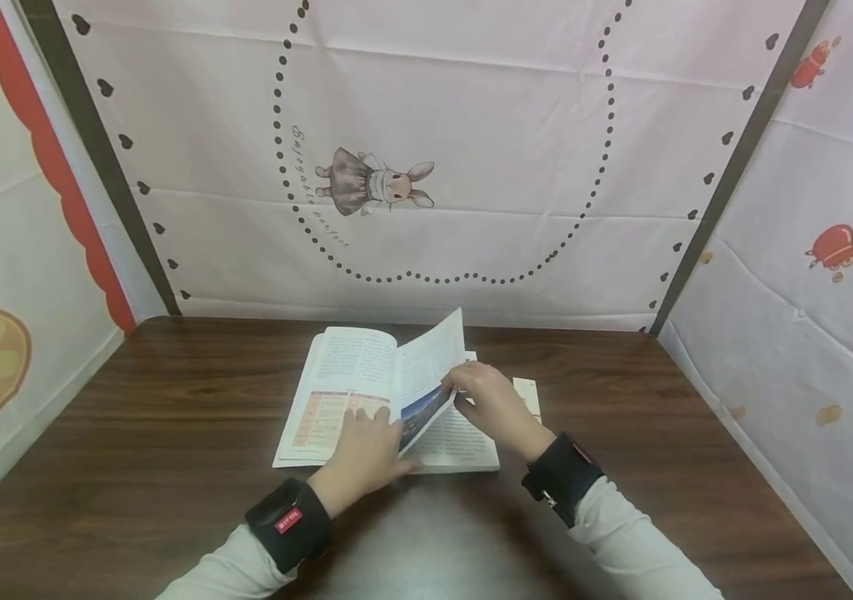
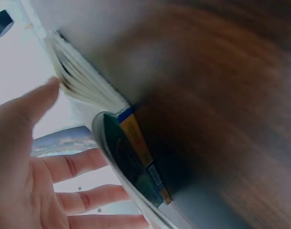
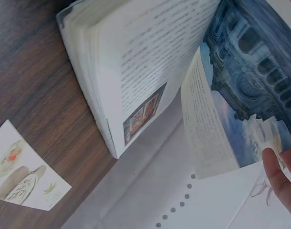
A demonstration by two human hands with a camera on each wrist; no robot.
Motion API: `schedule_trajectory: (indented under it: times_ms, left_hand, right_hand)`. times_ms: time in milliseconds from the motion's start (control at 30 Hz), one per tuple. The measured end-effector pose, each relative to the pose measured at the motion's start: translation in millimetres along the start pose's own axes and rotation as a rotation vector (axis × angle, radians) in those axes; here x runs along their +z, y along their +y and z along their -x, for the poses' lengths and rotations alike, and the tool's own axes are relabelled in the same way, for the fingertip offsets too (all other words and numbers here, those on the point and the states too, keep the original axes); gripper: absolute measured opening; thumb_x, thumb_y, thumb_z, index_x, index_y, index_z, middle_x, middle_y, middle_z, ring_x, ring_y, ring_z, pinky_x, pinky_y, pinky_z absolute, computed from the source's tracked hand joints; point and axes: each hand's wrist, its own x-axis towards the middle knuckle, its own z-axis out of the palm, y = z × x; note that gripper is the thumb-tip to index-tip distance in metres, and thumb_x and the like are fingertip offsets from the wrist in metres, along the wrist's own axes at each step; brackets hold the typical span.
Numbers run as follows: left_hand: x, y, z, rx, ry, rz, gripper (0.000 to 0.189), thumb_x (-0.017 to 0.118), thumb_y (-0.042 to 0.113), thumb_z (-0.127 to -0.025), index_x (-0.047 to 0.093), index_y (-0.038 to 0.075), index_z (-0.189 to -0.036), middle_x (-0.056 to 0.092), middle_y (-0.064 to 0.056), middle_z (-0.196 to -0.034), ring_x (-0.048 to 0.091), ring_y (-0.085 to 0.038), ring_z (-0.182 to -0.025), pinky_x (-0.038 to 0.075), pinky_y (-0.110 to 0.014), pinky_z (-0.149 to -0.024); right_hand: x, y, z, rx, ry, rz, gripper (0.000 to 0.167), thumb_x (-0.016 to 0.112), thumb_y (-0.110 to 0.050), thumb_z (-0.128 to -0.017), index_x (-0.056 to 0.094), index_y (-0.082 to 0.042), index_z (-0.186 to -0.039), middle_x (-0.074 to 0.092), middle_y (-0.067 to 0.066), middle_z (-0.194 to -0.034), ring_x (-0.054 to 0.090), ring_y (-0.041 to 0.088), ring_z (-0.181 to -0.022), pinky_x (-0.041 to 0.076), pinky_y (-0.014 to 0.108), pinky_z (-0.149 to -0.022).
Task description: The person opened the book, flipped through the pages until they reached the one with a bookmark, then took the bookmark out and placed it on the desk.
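An open book [image 1: 355, 358] lies on the table, with printed text and an orange-tinted table on its left page. My left hand [image 1: 366, 450] rests on the lower part of the book with fingers spread, the thumb at the bottom edge of the pages [image 2: 83, 76]. My right hand [image 1: 497, 408] pinches the outer edge of a raised page [image 1: 434, 354], which stands tilted above the right side. In the right wrist view, this page carries a blue picture of an arched building [image 3: 255, 57]. A small illustrated card [image 3: 31, 167] lies to the right of the book, partly behind my right hand in the head view.
The brown wood-grain table [image 1: 172, 433] extends around the book. A pale printed cloth [image 1: 471, 150] with a rabbit figure hangs behind it, and more printed cloth stands at the left [image 1: 14, 250] and right [image 1: 809, 292].
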Motion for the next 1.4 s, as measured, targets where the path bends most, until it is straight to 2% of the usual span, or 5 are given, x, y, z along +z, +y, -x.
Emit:
schedule_trajectory:
  times_ms: [333, 767, 1033, 1200, 1400]
  left_hand:
    - [-6.9, -4.6, -2.1, -0.108, 0.060, 0.188, 0.023, 0.058, 0.019, -0.086, 0.064, 0.001, -0.075, 0.053, -0.008, -0.068, 0.044, -0.017, -0.053, 0.037, -0.029, -0.046]
    - [-20.0, -50.1, 3.1, -0.439, 0.269, 0.716, 0.037, 0.058, 0.013, -0.088, 0.056, -0.014, -0.113, 0.064, -0.031, -0.104, 0.066, -0.039, -0.088, 0.054, -0.044, -0.077]
    - [-15.6, -64.6, 16.4, -0.323, 0.282, 0.560, 0.078, 0.058, -0.009, -0.080, 0.021, 0.003, -0.149, 0.053, -0.020, -0.080, 0.045, -0.024, -0.064, 0.037, -0.034, -0.054]
    - [-14.2, -61.3, 16.0, -0.260, 0.135, 0.352, 0.079, 0.059, -0.007, -0.080, 0.026, 0.013, -0.149, 0.035, -0.035, -0.129, 0.039, -0.051, -0.119, 0.041, -0.065, -0.087]
    - [-6.1, -51.9, 14.2, 0.102, 0.050, 0.132, 0.065, 0.061, -0.005, -0.081, 0.047, 0.020, -0.139, 0.022, -0.024, -0.153, 0.017, -0.053, -0.138, 0.023, -0.073, -0.100]
  right_hand:
    - [2, 11, 7.1, 0.046, 0.108, 0.018, 0.030, 0.073, -0.003, -0.078, 0.062, -0.003, -0.105, 0.059, 0.016, -0.127, 0.052, 0.033, -0.123, 0.042, 0.046, -0.102]
    - [10, 25, 24.9, 0.241, -0.583, -0.005, 0.074, 0.076, -0.037, -0.076, 0.048, 0.001, -0.133, 0.048, 0.021, -0.139, 0.045, 0.036, -0.129, 0.038, 0.048, -0.105]
    - [22, 35, 32.9, 0.263, -0.695, 0.040, 0.094, 0.082, -0.043, -0.067, 0.040, 0.000, -0.140, 0.037, 0.018, -0.148, 0.037, 0.033, -0.137, 0.033, 0.044, -0.111]
    - [18, 37, 31.7, 0.269, -0.730, 0.004, 0.092, 0.080, -0.043, -0.070, 0.039, 0.000, -0.141, 0.035, 0.017, -0.150, 0.034, 0.031, -0.139, 0.031, 0.043, -0.112]
    - [12, 39, 30.6, 0.285, -0.774, -0.070, 0.090, 0.078, -0.040, -0.074, 0.036, 0.001, -0.142, 0.033, 0.016, -0.151, 0.031, 0.031, -0.140, 0.028, 0.044, -0.114]
